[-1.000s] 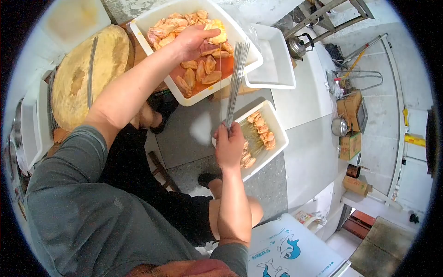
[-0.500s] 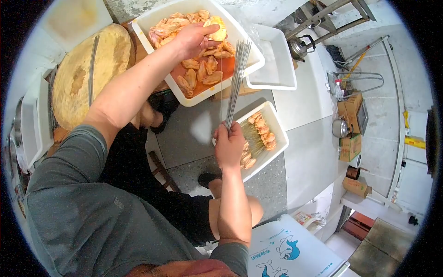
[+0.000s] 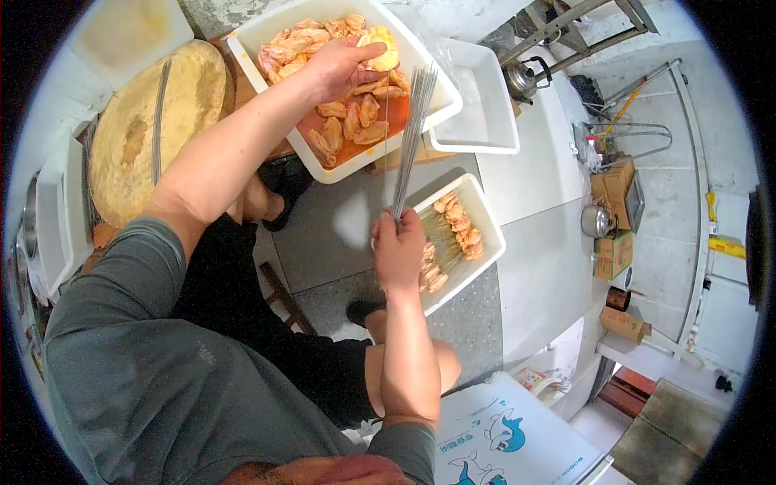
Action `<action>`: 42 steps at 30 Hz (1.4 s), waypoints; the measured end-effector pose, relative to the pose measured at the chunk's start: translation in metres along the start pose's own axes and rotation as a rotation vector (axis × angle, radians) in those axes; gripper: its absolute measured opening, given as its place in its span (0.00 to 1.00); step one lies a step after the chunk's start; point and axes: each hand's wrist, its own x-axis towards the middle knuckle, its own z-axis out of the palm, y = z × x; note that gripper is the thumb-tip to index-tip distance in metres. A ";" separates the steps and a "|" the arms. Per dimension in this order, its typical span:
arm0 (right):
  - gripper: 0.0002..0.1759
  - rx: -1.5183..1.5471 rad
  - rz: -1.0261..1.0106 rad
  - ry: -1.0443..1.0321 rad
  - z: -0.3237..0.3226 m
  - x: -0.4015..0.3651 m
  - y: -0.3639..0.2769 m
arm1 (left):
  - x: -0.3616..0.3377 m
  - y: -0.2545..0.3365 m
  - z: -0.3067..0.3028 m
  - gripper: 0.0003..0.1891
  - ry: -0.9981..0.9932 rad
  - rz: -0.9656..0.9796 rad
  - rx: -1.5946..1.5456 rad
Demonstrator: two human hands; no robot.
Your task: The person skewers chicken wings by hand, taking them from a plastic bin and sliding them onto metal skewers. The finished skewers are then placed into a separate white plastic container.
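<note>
My left hand [image 3: 343, 69] is closed around a chicken wing [image 3: 378, 48] with yellowish skin, above a white tub [image 3: 440, 95] of raw, marinated wings [image 3: 347, 125] in red-orange liquid. In my right hand [image 3: 399, 246] is a bundle of thin metal skewers [image 3: 414, 141], fanned slightly and pointing up toward the tub. One skewer stands apart from the bundle and runs up to the wing; whether its tip has pierced the meat is hidden. Beside my right hand, a smaller white tub [image 3: 495, 242] holds wings threaded on skewers [image 3: 459, 226].
A round wooden chopping board [image 3: 121, 137] with several skewers lying across it stands at the left. Another white tub [image 3: 477, 101] sits behind the wing tub. A white box lid with dolphin pictures [image 3: 517, 428] lies near my right elbow. Kettles [image 3: 596, 221] and cartons [image 3: 616, 255] line the right.
My right hand and the skewer bundle have shifted slightly to the left. My left hand keeps its hold on the wing in nearly the same place.
</note>
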 end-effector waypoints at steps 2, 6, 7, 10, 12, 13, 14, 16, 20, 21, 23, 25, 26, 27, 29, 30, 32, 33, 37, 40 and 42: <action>0.07 -0.009 -0.008 0.015 0.002 0.000 0.000 | 0.000 -0.001 0.002 0.17 0.003 0.017 0.011; 0.07 -0.058 -0.030 0.025 0.002 0.001 -0.002 | 0.009 -0.008 -0.005 0.21 -0.039 0.008 0.061; 0.07 -0.077 -0.031 0.028 0.000 0.002 -0.002 | 0.007 -0.007 -0.003 0.20 -0.019 -0.009 0.066; 0.08 -0.063 -0.060 0.041 0.000 0.004 -0.002 | 0.006 -0.004 -0.001 0.17 0.000 -0.053 0.093; 0.08 -0.049 -0.070 0.053 0.000 0.004 -0.004 | 0.007 -0.004 -0.003 0.17 -0.043 -0.073 0.131; 0.08 -0.052 -0.067 0.057 0.001 0.005 -0.009 | 0.005 -0.003 -0.001 0.17 -0.046 -0.076 0.138; 0.08 -0.055 -0.065 0.061 0.001 0.005 -0.012 | 0.003 -0.002 0.001 0.17 -0.049 -0.079 0.146; 0.09 -0.016 -0.075 0.051 0.002 0.008 -0.008 | 0.002 -0.005 0.001 0.16 -0.076 -0.085 0.119; 0.05 -0.079 -0.112 0.045 0.003 0.013 -0.007 | 0.003 -0.006 0.003 0.16 -0.102 -0.109 0.076; 0.05 -0.074 -0.101 0.049 0.003 0.014 -0.007 | 0.000 -0.003 0.005 0.16 -0.088 -0.117 0.088; 0.05 -0.062 -0.083 0.055 0.005 0.018 -0.008 | -0.001 -0.002 0.004 0.16 -0.113 -0.126 0.120; 0.06 -0.115 -0.123 0.069 0.008 0.021 -0.013 | 0.000 -0.006 0.001 0.15 -0.152 -0.121 0.128; 0.06 -0.141 -0.143 0.077 0.010 0.022 -0.016 | 0.005 -0.012 -0.003 0.15 -0.181 -0.111 0.120; 0.06 -0.128 -0.136 0.084 0.013 0.024 -0.018 | 0.006 -0.015 -0.002 0.15 -0.211 -0.102 0.112; 0.06 -0.102 -0.130 0.099 0.018 0.028 -0.022 | 0.005 -0.021 -0.002 0.15 -0.221 -0.104 0.122; 0.07 -0.115 -0.114 0.108 0.020 0.030 -0.022 | 0.002 -0.023 0.001 0.15 -0.227 -0.105 0.127; 0.10 -0.141 -0.083 0.126 0.022 0.034 -0.024 | -0.001 -0.025 0.006 0.13 -0.222 -0.145 0.166; 0.10 -0.113 -0.083 0.121 0.023 0.036 -0.025 | -0.004 -0.025 0.009 0.13 -0.219 -0.164 0.185; 0.09 -0.014 -0.097 0.102 0.027 0.043 -0.021 | -0.008 -0.021 0.012 0.13 -0.204 -0.213 0.172; 0.09 -0.030 -0.114 0.128 0.030 0.045 -0.018 | -0.002 -0.030 0.006 0.13 -0.159 -0.179 0.257; 0.08 -0.045 -0.121 0.132 0.031 0.044 -0.016 | -0.002 -0.029 0.005 0.14 -0.157 -0.146 0.325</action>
